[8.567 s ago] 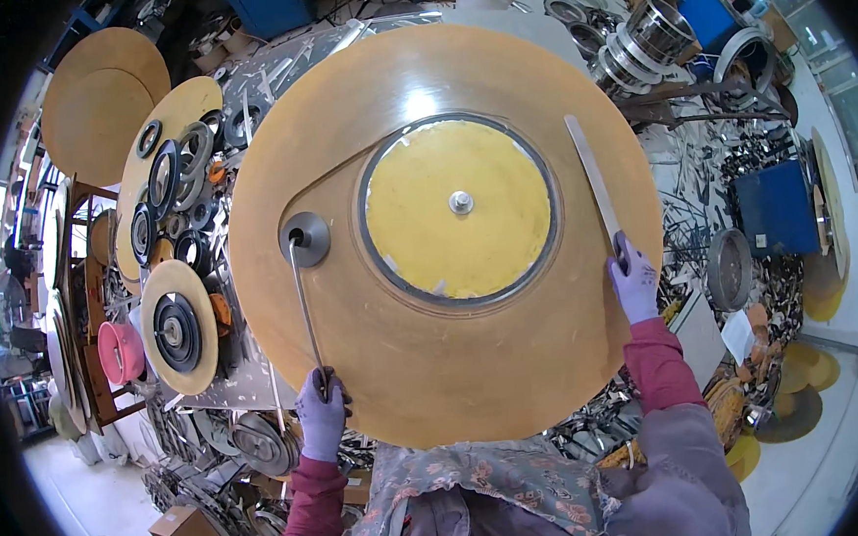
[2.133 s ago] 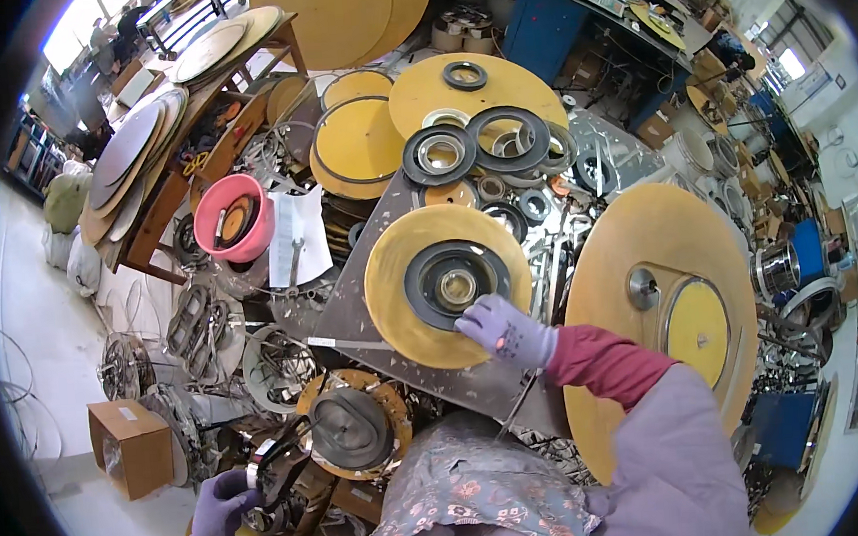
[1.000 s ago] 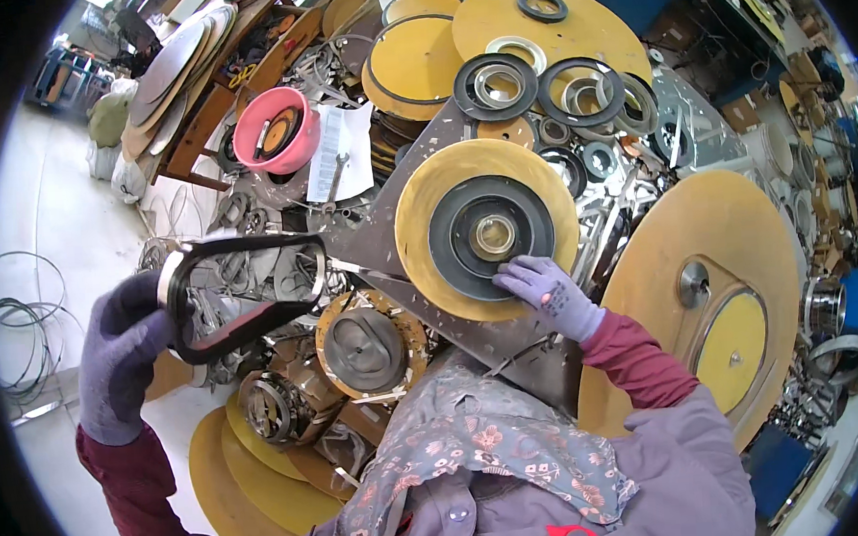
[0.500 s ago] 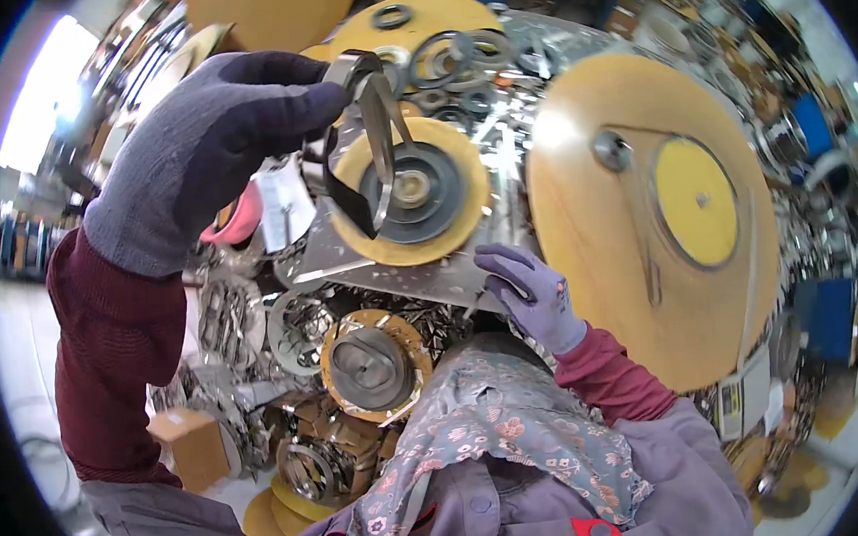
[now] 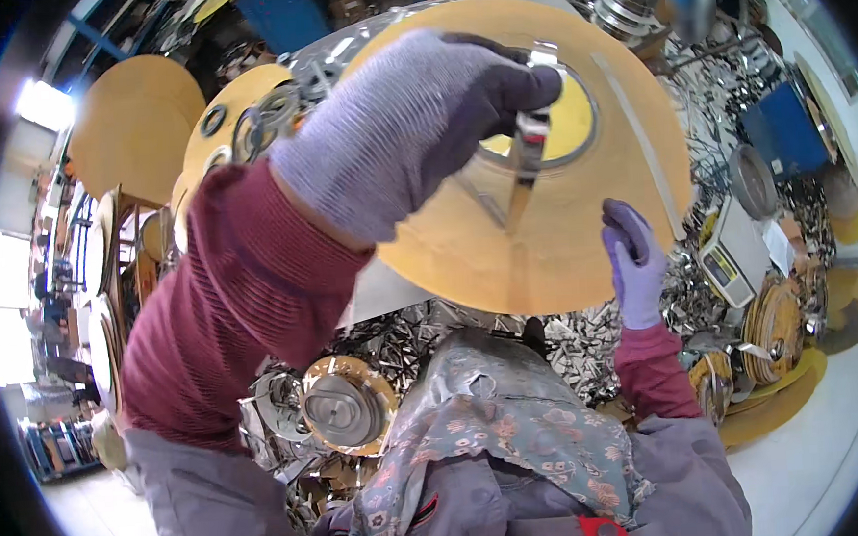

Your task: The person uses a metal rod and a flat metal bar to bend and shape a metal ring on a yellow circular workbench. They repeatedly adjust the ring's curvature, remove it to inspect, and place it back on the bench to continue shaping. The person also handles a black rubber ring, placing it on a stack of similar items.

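My gloved left hand (image 5: 420, 121) is raised over a large tan disc (image 5: 566, 260), with thumb and fingers pinched on a shiny looped metal strip (image 5: 531, 142). The strip hangs down, blurred at its lower end, in front of the bright yellow round centre (image 5: 574, 126) of the disc. Part of that centre is covered by the hand and strip. Close to the disc's right lower edge is my gloved right hand (image 5: 637, 265). Its fingers are bent but stand apart from the thumb, and nothing shows between them.
Below the disc lies a heap of metal scrap strips (image 5: 586, 352), with a round grey hub on a tan plate (image 5: 344, 406) to its left. A device with a small display (image 5: 726, 262) sits at right, near a metal ring (image 5: 753, 181) and a blue bin (image 5: 784, 128). Flat rings (image 5: 267, 116) lie at upper left.
The view has turned to the right. My left hand, still gripping the metal strip, has moved from over the smaller disc with the dark hub to the large tan disc. My right hand is farther right.
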Tool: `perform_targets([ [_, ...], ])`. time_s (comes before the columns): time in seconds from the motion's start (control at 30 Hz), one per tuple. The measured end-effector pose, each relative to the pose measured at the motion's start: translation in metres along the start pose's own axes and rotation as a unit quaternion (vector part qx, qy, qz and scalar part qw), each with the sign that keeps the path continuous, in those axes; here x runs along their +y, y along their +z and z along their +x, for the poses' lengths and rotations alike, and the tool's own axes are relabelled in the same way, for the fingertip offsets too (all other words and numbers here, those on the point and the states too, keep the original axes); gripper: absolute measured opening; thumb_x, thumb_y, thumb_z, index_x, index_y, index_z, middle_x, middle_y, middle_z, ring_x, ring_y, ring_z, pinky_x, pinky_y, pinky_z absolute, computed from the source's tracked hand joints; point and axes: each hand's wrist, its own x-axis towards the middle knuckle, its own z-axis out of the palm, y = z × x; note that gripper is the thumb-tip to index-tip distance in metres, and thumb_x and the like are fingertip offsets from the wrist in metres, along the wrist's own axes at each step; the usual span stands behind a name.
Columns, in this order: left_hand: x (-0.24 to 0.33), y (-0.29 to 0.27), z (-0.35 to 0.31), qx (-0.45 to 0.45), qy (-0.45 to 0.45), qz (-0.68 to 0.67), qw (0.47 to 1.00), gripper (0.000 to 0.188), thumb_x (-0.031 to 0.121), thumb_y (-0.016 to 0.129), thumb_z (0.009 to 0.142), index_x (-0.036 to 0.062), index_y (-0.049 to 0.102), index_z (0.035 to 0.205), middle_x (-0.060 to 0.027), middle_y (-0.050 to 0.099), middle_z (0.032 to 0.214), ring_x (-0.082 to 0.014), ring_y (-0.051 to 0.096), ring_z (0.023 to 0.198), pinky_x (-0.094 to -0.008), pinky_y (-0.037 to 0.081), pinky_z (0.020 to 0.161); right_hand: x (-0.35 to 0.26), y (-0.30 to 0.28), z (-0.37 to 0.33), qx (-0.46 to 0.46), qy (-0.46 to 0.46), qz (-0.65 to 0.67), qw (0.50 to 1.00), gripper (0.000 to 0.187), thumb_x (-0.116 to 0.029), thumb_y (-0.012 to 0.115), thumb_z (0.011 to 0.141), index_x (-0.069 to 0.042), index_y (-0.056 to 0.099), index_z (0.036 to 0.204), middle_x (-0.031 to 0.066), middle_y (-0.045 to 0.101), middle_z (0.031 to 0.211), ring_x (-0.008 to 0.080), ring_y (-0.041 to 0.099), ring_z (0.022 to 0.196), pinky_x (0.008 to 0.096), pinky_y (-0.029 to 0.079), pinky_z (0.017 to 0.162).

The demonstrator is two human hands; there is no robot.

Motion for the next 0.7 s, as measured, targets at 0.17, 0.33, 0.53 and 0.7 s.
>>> perform_targets([
  [0.17, -0.023, 0.106, 0.054, 0.007, 0.068, -0.079, 0.995, 0.030, 0.017, 0.058, 0.094, -0.0043, 0.060, 0.116, -0.0063, 0.062, 0.103, -0.0140, 0.060, 0.091, -0.0267, 0.048, 0.086, 0.017, -0.141, 0.028, 0.039, -0.007, -0.166, 0.985, 0.031, 0.000, 0.063, 0.085, 0.002, 0.062, 0.116, 0.0111, 0.062, 0.117, 0.0183, 0.061, 0.105, 0.0299, 0.049, 0.090],
  [0.33, -0.122, 0.180, 0.053, 0.077, -0.119, -0.328, 0.934, 0.036, 0.020, 0.054, 0.096, 0.0031, 0.052, 0.127, -0.0092, 0.061, 0.108, -0.0195, 0.061, 0.099, -0.0316, 0.050, 0.088, 0.046, -0.208, 0.041, -0.033, -0.031, -0.307, 0.951, 0.031, 0.001, 0.064, 0.081, -0.002, 0.064, 0.112, 0.0111, 0.063, 0.114, 0.0226, 0.060, 0.106, 0.0323, 0.047, 0.093],
  [0.53, -0.242, 0.246, -0.008, 0.138, -0.274, -0.663, 0.683, 0.037, 0.024, 0.046, 0.099, 0.0058, 0.045, 0.132, -0.0096, 0.059, 0.115, -0.0245, 0.058, 0.111, -0.0381, 0.049, 0.096, 0.080, -0.177, 0.032, -0.227, -0.053, -0.299, 0.925, 0.038, -0.006, 0.071, 0.076, -0.004, 0.062, 0.113, 0.0128, 0.061, 0.114, 0.0302, 0.058, 0.107, 0.0377, 0.047, 0.092],
  [0.7, -0.240, 0.264, -0.017, 0.201, -0.301, -0.645, 0.672, 0.039, 0.021, 0.045, 0.100, 0.0051, 0.042, 0.135, -0.0116, 0.058, 0.118, -0.0258, 0.057, 0.112, -0.0402, 0.049, 0.096, 0.094, -0.110, 0.018, -0.317, -0.059, -0.326, 0.889, 0.071, -0.032, 0.080, 0.067, -0.002, 0.051, 0.125, 0.0180, 0.053, 0.117, 0.0348, 0.051, 0.109, 0.0431, 0.042, 0.094],
])
